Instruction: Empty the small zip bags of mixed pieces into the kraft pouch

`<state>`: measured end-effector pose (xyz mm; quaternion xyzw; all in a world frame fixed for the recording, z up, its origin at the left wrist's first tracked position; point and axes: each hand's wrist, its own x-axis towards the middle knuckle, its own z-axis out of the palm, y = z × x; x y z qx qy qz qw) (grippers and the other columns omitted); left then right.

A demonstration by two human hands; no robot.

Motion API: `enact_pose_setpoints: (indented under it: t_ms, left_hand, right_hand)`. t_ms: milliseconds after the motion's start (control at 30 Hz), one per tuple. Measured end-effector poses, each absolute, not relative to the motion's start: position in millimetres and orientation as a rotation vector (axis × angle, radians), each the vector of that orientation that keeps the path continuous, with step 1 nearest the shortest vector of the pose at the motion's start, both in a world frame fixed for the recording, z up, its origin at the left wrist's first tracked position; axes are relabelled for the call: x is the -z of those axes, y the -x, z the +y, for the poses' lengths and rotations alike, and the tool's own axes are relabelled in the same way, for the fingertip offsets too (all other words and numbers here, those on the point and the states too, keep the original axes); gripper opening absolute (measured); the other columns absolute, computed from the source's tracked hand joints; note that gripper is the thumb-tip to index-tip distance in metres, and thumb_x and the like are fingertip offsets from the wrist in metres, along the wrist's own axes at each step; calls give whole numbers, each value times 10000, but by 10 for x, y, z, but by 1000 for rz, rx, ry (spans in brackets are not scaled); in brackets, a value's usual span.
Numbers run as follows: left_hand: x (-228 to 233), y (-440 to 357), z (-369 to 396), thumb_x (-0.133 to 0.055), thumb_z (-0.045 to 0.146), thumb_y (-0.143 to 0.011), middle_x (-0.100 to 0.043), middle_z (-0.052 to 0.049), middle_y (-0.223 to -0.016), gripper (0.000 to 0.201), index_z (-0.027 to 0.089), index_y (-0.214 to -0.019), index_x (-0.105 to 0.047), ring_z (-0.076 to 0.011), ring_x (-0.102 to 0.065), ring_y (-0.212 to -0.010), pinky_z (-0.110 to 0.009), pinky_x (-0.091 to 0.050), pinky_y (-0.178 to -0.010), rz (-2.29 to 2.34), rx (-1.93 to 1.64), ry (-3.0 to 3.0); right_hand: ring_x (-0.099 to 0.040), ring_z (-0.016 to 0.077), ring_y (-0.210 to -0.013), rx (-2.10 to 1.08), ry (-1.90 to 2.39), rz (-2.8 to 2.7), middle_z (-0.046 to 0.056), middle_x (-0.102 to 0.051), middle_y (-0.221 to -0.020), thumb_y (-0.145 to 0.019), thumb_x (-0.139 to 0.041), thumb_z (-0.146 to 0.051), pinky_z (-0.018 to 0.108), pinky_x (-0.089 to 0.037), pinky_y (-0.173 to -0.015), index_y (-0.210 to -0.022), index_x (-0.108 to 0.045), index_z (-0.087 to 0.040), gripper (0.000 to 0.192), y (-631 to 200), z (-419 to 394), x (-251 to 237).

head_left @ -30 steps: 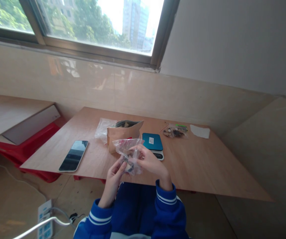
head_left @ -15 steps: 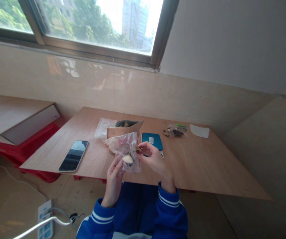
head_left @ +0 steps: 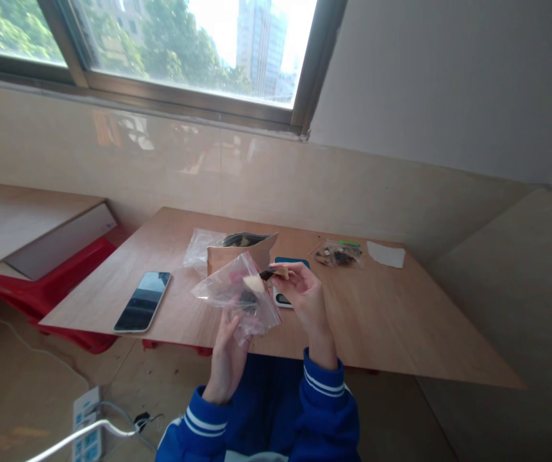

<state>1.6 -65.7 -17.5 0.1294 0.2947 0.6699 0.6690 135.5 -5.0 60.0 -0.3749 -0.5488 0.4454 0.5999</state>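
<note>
Right now your left hand (head_left: pixel 227 340) is raised in front of the near edge of the table (head_left: pixel 376 321), its fingers closed on the lower part of a clear plastic bag (head_left: pixel 237 295). You hold the bag tilted, with its mouth towards your right hand, and a few dark and pale pieces show through the film. Your right hand (head_left: pixel 304 298) sits just beside the bag's mouth, thumb and fingertips pinched on a small pale piece (head_left: pixel 268 274) with a dark end; the other fingers are curled loosely. The piece is right at the bag's opening, and you cannot tell whether it is inside the film or just outside it.

Behind your hands, towards the middle of the table, a brown paper pouch (head_left: pixel 237 253) stands open with a crumpled clear wrapper (head_left: pixel 199 247) touching its left side. A small blue-topped scale (head_left: pixel 290 266) lies just right of the pouch, partly hidden by your right hand. Nearer the far right corner lie a second clear bag of dark bits (head_left: pixel 338 255) and a white slip of paper (head_left: pixel 386 255), near each other. A phone (head_left: pixel 142 300) rests face up near the left edge, well apart from the rest. Your blue sleeves (head_left: pixel 324 391) with white stripes fill the bottom of the view.
</note>
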Motion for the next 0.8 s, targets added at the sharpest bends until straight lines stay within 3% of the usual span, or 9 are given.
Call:
enact_pose_setpoints:
  t_ms: [200, 333, 433, 633, 800]
  left_hand:
    - [188, -2, -646, -692, 263, -759, -665, -33, -1161, 348, 239, -1106, -690, -156, -641, -953, -247, -523, -795, 698, -1568, -248]
    - [148, 1, -653, -693, 256, -742, -657, -46, -1197, 376, 230, -1116, -687, -171, -630, -1018, -245, -523, -810, 711, -1578, -236]
    - [135, 15, -660, -692, 267, -740, -639, -42, -1246, 371, 239, -1110, -694, -170, -629, -1016, -240, -527, -795, 731, -1580, -238]
    - [180, 35, -654, -703, 271, -723, -648, -30, -1234, 360, 248, -1082, -705, -156, -645, -943, -241, -536, -771, 743, -1592, -226]
    - [184, 33, -646, -688, 255, -727, -649, -39, -1232, 358, 239, -1084, -703, -161, -645, -945, -246, -535, -771, 749, -1596, -198]
  right_hand:
    - [-683, 186, -918, -777, 782, -1210, 47, -724, -977, -739, -750, -333, 340, -542, -869, -924, -607, -218, 261, -1195, 435, -747]
    - [-668, 172, -906, -595, 750, -1485, 37, -706, -1001, -818, -671, -326, 319, -539, -851, -924, -623, -228, 153, -1010, 752, -806]
    - [-647, 175, -949, -470, 783, -1715, 39, -692, -1006, -866, -608, -267, 316, -518, -882, -930, -626, -227, 77, -954, 828, -785]
    - [-607, 195, -964, -337, 909, -1861, 59, -672, -1016, -888, -554, -205, 332, -474, -880, -1010, -604, -208, 132, -1002, 779, -745]
    - [-533, 227, -990, -196, 1118, -2048, 41, -708, -951, -927, -526, -257, 422, -332, -953, -848, -681, -211, 180, -978, 745, -772]
